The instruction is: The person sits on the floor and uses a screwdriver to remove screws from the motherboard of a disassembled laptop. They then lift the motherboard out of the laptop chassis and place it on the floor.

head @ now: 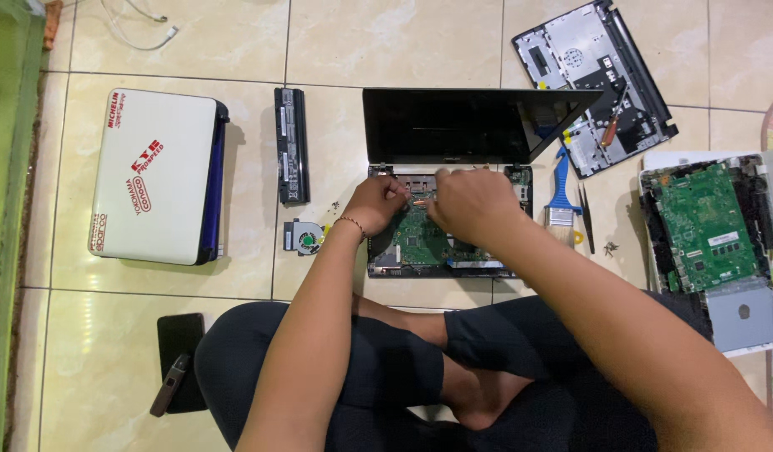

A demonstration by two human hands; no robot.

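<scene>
In the head view, at frame centre, the opened laptop base (441, 243) is worked on: left hand (375, 203) and right hand (470, 203) are pinched over its green board; what is gripped cannot be told. A slip could scratch the board or scatter the loose screws (610, 248).

Both bare forearms reach forward from the crossed legs, converging over the opened black laptop base (441, 238). The left hand (376, 203), a thin bracelet at its wrist, curls its fingers down at the base's upper edge. The right hand (472, 205) sits just beside it, knuckles up, fingertips pinched downward.
</scene>
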